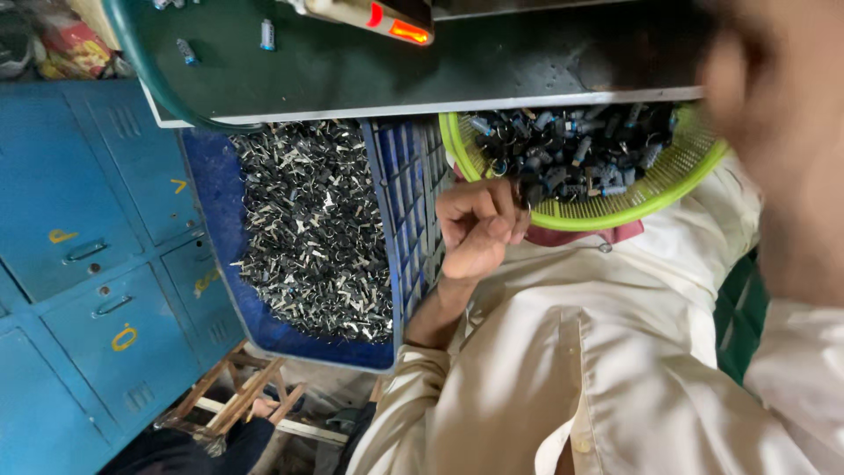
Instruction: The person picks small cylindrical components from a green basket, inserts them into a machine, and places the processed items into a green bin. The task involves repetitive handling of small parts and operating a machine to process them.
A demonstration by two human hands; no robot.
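Head view: small dark parts are being picked from the green basket (655, 189) by the left hand (477, 230), fingers curled shut at its rim, contents unseen; right hand blurred; transfer toward the blue crate (406, 189) seems next, needing a steady grip

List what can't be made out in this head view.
- Right hand: only a blurred shape at the right edge; its hold is unreadable.
- Left hand: curled at the green basket; fingers hide anything pinched.
- Basket's far side: covered by the dark table.
- Blue crate: its top hidden under the table.
- Device: cut off by the top edge.
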